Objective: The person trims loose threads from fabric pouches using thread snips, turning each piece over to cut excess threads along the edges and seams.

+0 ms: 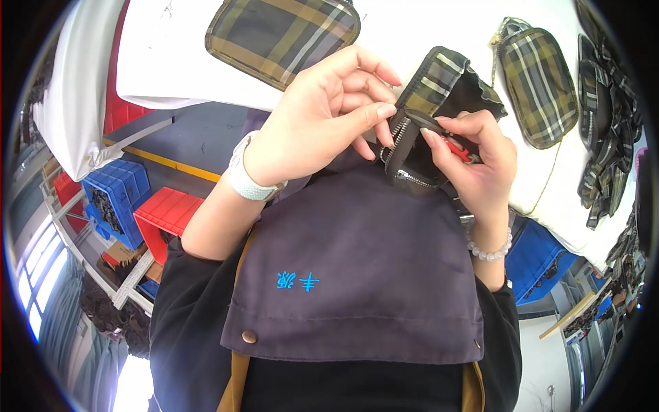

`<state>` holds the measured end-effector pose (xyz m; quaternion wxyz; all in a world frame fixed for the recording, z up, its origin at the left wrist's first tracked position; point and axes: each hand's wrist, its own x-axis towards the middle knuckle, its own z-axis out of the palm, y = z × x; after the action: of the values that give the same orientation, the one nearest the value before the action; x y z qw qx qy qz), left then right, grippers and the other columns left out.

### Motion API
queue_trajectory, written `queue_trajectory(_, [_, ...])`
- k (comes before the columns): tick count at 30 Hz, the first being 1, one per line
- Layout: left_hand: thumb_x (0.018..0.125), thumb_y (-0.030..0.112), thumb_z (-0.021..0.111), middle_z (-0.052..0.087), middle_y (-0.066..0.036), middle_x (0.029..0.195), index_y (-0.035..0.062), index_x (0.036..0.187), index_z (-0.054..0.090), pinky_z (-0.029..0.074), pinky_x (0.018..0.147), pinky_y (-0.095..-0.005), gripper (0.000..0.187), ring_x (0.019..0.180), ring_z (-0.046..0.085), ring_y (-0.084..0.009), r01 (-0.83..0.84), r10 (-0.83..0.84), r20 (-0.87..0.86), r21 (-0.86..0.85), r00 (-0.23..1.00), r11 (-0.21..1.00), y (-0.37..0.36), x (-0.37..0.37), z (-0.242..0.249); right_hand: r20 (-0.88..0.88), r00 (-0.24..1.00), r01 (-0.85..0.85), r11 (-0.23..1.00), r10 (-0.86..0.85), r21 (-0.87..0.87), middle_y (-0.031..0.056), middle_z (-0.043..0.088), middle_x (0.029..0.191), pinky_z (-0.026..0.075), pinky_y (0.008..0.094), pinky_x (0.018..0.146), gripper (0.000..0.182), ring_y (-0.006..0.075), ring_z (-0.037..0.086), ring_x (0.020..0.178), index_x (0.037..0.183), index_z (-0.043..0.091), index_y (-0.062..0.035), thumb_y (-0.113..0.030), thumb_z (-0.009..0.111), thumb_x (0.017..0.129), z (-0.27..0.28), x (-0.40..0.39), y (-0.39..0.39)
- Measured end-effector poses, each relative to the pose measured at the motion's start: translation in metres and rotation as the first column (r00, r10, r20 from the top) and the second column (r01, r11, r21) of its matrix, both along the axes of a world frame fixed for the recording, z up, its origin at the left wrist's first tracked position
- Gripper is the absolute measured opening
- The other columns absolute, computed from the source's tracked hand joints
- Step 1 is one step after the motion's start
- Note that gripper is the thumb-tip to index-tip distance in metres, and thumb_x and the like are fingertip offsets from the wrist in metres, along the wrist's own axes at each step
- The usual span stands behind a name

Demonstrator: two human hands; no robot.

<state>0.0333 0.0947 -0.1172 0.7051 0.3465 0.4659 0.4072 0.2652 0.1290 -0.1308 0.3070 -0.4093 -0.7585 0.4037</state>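
A small plaid pouch with a dark lining and an unzipped metal zipper is held up above my lap, at the table's edge. My right hand pinches its dark edge between thumb and forefinger. A red-handled tool is tucked in the same hand, its working end hidden. My left hand is at the pouch's left side, fingers curled and thumb tip close to the zipper corner. Whatever lies between those fingertips is too small to make out.
On the white table lie a plaid pouch at left and another pouch at right. Several strapped plaid pieces pile up at far right. Beside me are a blue crate, a red bin and a blue bin.
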Motion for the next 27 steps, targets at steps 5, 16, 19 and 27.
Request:
queue_trajectory(5, [0.098,0.001,0.062,0.066,-0.006,0.1,-0.0002,0.121,0.053,0.057,0.058,-0.0192,0.024,0.081,0.07,-0.0105,0.023,-0.022,-0.029,0.015,0.999,1.0,0.001,0.0003,0.0006,-0.03,1.0,-0.006,1.0,0.006,0.023,0.0071,0.071,0.084,0.054,0.0233,0.058,0.025,0.0132,0.071,0.069,0.094,0.068,-0.0004,-0.003,0.086,0.077,-0.0028,-0.0011,0.0005])
queue_trajectory(16, [0.098,0.001,0.063,0.066,-0.006,0.098,0.0011,0.116,0.052,0.057,0.058,-0.0193,0.02,0.081,0.07,-0.0102,0.041,-0.041,-0.015,0.027,0.999,0.999,0.0024,-0.0016,-0.0001,-0.023,0.999,-0.022,0.997,0.024,0.068,0.0076,0.07,0.081,0.051,0.0232,0.057,0.026,0.0142,0.068,0.066,0.095,0.068,-0.002,-0.006,0.087,0.076,-0.0054,0.0006,0.0006])
queue_trajectory(19, [0.098,0.001,0.063,0.066,-0.006,0.098,0.0013,0.115,0.052,0.057,0.058,-0.0194,0.02,0.081,0.07,-0.0103,0.048,-0.048,-0.017,0.031,0.999,0.998,0.0022,-0.0019,-0.0003,-0.031,0.999,-0.025,0.996,0.028,0.086,0.0079,0.07,0.079,0.05,0.0231,0.056,0.026,0.0141,0.067,0.063,0.093,0.068,-0.0019,-0.006,0.088,0.076,-0.0054,0.0013,0.0004])
queue_trajectory(27, [0.098,0.001,0.063,0.066,-0.006,0.096,0.0017,0.114,0.052,0.057,0.058,-0.0197,0.019,0.081,0.07,-0.0105,0.046,-0.045,-0.022,0.032,0.999,0.998,0.0021,-0.0022,0.0,-0.078,0.995,-0.048,0.992,0.057,0.117,0.0089,0.069,0.077,0.05,0.023,0.055,0.027,0.0142,0.066,0.062,0.092,0.068,-0.0006,-0.004,0.088,0.075,-0.0091,0.003,0.0006])
